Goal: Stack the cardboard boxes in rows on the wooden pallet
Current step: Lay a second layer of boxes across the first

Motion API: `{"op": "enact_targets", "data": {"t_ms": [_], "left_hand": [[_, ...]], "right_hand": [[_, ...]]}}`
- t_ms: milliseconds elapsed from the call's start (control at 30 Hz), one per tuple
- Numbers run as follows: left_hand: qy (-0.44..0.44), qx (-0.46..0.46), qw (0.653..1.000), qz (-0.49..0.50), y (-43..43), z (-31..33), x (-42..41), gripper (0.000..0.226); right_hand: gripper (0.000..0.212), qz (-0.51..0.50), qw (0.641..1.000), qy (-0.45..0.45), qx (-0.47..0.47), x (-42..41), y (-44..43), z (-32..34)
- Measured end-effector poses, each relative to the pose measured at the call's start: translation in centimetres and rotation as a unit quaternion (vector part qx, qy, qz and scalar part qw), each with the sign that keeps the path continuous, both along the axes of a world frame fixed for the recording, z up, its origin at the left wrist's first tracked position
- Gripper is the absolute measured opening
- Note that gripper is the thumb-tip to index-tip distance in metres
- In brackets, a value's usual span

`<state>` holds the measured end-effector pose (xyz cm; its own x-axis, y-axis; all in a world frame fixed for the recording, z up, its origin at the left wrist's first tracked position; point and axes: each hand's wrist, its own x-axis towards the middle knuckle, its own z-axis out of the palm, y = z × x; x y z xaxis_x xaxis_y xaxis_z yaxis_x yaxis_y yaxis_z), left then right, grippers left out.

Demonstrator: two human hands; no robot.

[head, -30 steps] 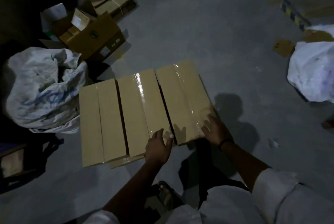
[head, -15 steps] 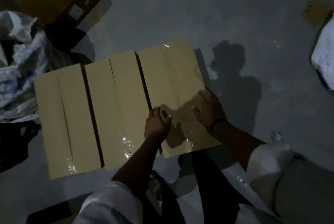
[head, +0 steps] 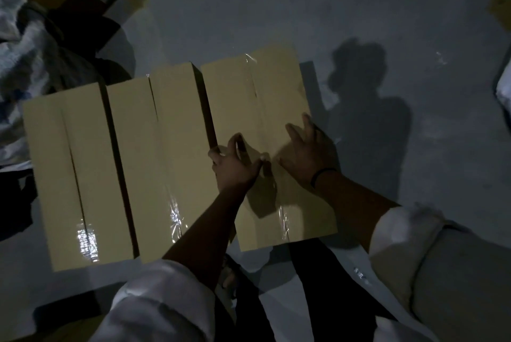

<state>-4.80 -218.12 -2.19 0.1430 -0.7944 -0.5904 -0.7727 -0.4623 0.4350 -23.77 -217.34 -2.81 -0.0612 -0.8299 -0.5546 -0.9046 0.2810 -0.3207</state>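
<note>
The rightmost long tan taped cardboard box (head: 265,109) runs 12-to-6 o'clock. The left hand (head: 235,167) curls its grip over the 9 o'clock edge, and the right hand (head: 307,153) lies flat, fingers spread, toward 3 o'clock.

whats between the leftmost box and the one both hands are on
The middle box, with a dark gap on either side; the head view shows it.

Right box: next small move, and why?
Probably slide the right box left until it sits flush against the middle box. A dark gap separates the two. The left hand curls at the box's gap-side edge and the right hand lies flat on top, so both are placed to push.
</note>
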Motion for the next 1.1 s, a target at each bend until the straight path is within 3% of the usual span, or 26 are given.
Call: {"op": "enact_targets", "data": {"t_ms": [100,200,333,600,900,1100], "left_hand": [[-0.015,-0.009,1.000,-0.022,0.2,1.3,-1.0,0.093],[-0.027,-0.027,0.999,-0.025,0.9,4.0,-2.0,0.098],[-0.036,-0.050,0.998,-0.027,1.6,9.3,-3.6,0.104],[-0.064,-0.126,0.989,-0.050,4.4,19.8,-4.8,0.108],[-0.067,-0.231,0.969,0.051,15.8,28.0,-0.1,0.105],[-0.115,-0.246,0.948,0.164,29.6,31.6,4.7,0.112]], "right_hand": [[0.089,-0.019,0.999,-0.025,-0.015,-0.9,0.9,0.9],[0.085,-0.038,0.999,0.012,-0.023,-1.9,1.6,3.9],[0.081,-0.061,0.992,0.041,-0.102,-2.7,2.8,8.8],[0.089,-0.049,0.987,0.055,-0.145,-4.1,3.8,18.9],[0.090,0.019,0.964,0.047,-0.261,0.8,12.0,28.1],[0.090,0.148,0.948,0.001,-0.280,7.3,21.4,31.0]]}}
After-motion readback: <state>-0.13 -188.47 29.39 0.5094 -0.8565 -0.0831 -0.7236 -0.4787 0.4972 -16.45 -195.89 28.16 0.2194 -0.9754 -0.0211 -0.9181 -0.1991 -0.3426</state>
